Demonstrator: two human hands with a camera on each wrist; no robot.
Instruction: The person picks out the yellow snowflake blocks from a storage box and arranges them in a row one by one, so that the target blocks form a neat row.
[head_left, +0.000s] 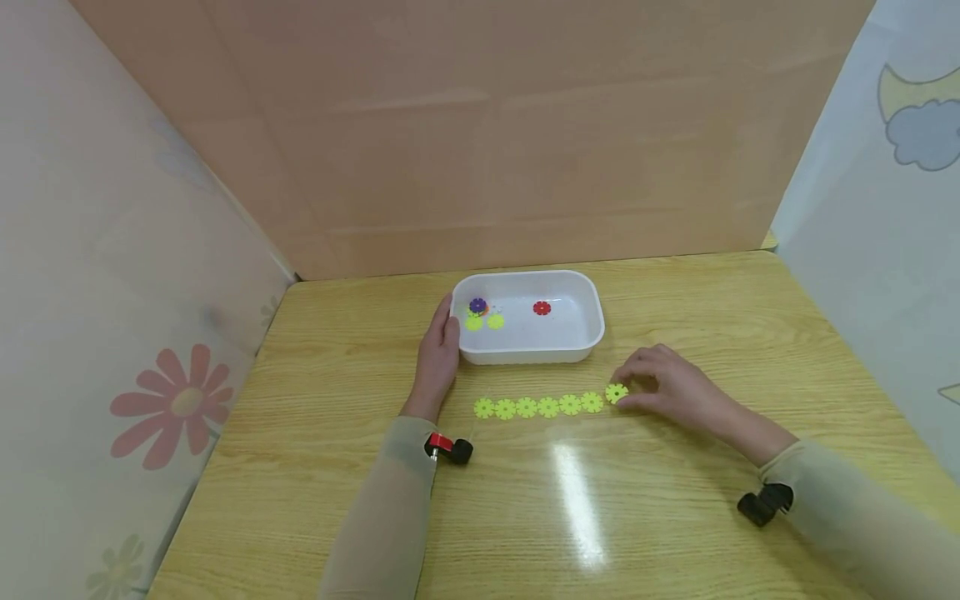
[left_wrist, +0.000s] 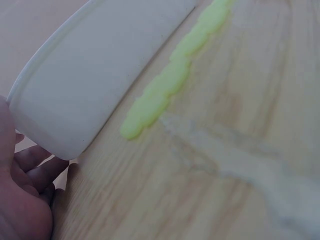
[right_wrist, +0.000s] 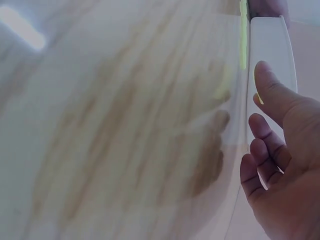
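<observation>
My left hand [head_left: 437, 358] holds the left end of a white plastic tub [head_left: 525, 356], its fingers curled at the tub's wall in the left wrist view. Between thumb and index finger, my right hand [head_left: 670, 390] pinches a yellow-green snowflake disc [head_left: 617, 393], a flat notched piece with a central hole. That disc is just right of a row of several like discs [head_left: 548, 407] on the table in front of the tub. Only a thin edge of the pinched disc [right_wrist: 258, 99] shows in the right wrist view.
Inside the tub are a red disc [head_left: 542, 308], a purple disc [head_left: 477, 306], a partly hidden orange one and a few yellow-green discs [head_left: 496, 321]. The wooden table [head_left: 300, 467] meets a tan back panel [head_left: 487, 167] and pale printed side panels.
</observation>
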